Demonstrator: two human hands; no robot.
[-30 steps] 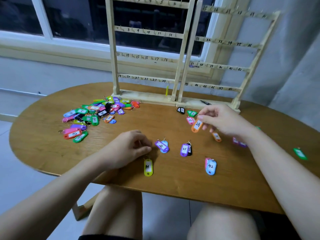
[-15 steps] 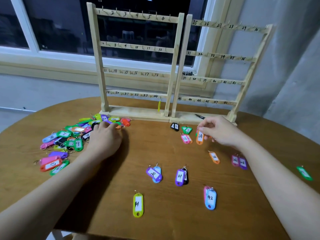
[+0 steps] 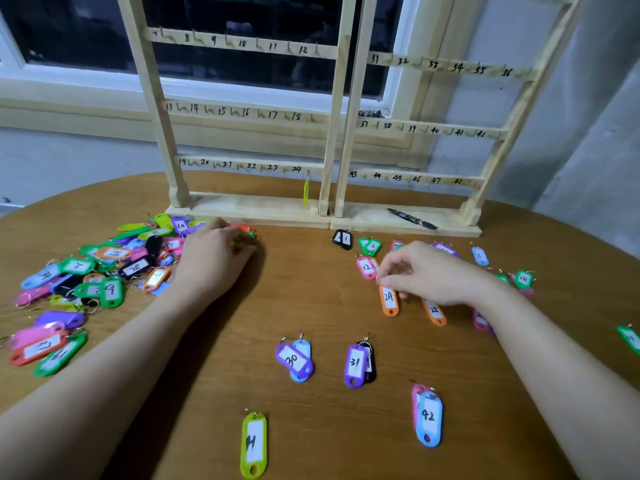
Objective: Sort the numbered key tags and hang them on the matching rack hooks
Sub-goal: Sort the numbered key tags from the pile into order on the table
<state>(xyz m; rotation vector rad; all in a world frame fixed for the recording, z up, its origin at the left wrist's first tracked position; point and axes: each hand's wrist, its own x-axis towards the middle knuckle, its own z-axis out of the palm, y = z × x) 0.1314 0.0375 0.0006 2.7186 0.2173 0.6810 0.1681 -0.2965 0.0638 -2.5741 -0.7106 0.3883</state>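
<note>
My right hand (image 3: 427, 273) pinches the ring end of an orange tag marked 24 (image 3: 388, 300), which lies on the wooden table (image 3: 214, 368). My left hand (image 3: 211, 258) reaches into the right edge of a heap of coloured key tags (image 3: 100, 268); its fingertips curl among the tags near a red one (image 3: 244, 228), and I cannot see whether they hold one. Two wooden hook racks (image 3: 334, 133) with numbered rails stand at the back. A yellow tag (image 3: 306, 192) hangs by hook 24.
Sorted tags lie across the table: purple 30 (image 3: 293, 360), purple 31 (image 3: 356, 365), blue 42 (image 3: 428, 419), yellow-green 14 (image 3: 254, 444), pink 12 (image 3: 366, 267), black 41 (image 3: 343, 239), orange 25 (image 3: 434, 311). A black pen (image 3: 412, 218) rests on the right rack's base.
My left hand has gone from the near middle of the table up to the heap of tags at the left. My right hand has lowered the orange 24 tag toward the table.
</note>
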